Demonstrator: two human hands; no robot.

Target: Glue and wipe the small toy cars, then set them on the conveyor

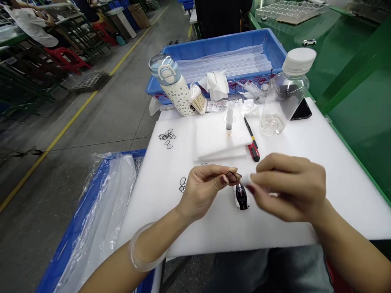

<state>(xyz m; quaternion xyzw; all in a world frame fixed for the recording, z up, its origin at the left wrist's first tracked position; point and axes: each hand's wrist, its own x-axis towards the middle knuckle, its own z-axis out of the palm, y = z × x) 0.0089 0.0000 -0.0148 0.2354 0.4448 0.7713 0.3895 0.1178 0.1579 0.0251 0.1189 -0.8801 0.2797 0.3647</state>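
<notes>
Between the thumb and fingers of my left hand [201, 187] is a small black ring [231, 176]. My right hand [287, 185] pinches a small white piece, perhaps a wipe [245, 180], close against the ring; motion blurs it. Just below the fingertips a black-and-white toy car [242, 197] lies on the white foam sheet [214, 232]. Several loose black rings [167, 135] rest farther left, and a few more [182, 184] lie beside my left hand. A syringe [229, 120] stands on a folded white foam pad [214, 138].
A red utility knife [253, 150] lies right of the pad. Behind are a dotted bottle [179, 93], cotton swabs [198, 101], a clear bottle [279, 101], a phone [302, 110] and a blue crate [220, 49]. A plastic-lined blue bin [76, 228] stands at left; a person [33, 24] sits farther off.
</notes>
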